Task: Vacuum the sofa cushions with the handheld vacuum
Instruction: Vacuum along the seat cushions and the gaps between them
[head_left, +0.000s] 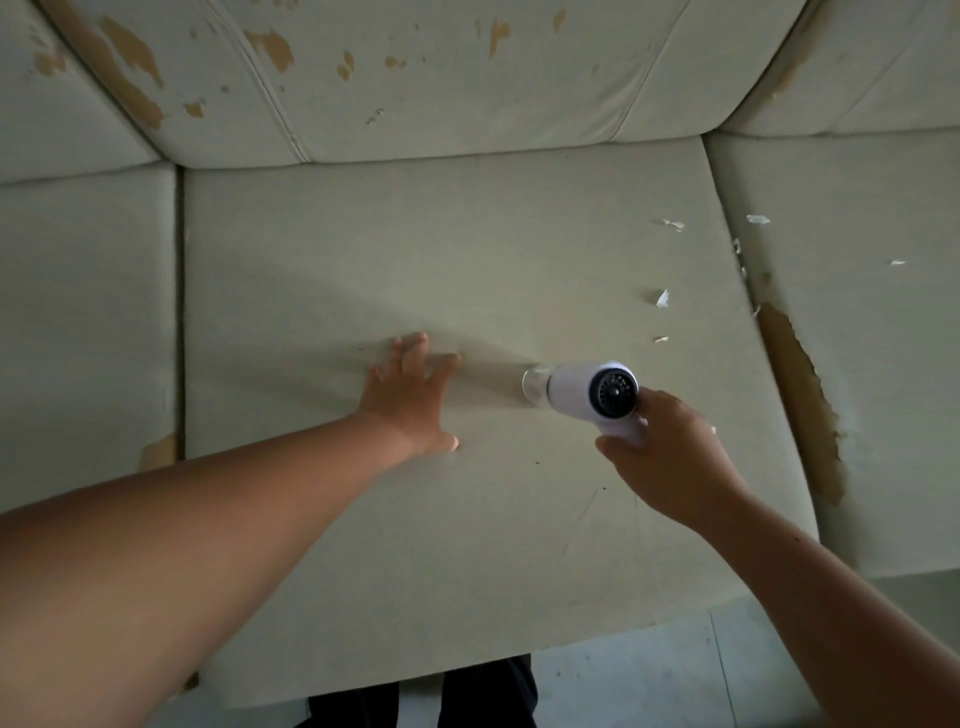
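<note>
1. Nearest, below the front edge: pale floor (649, 675).
2. My right hand (675, 457) is curled round the handle of the handheld vacuum (587, 389), nozzle on the middle seat cushion (467, 234). I judge it light, rigid plastic; the handle is the hold.
3. My left hand (410, 400) lies flat, fingers spread, pressing the soft cover.
4. Near the cushion's right edge: loose flakes (662, 299). Beyond: a peeling back cushion (441, 93).

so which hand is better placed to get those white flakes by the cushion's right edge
Right: the right hand grips the handheld vacuum, and the flakes lie on its side. The left hand rests flat, farther off.
</note>
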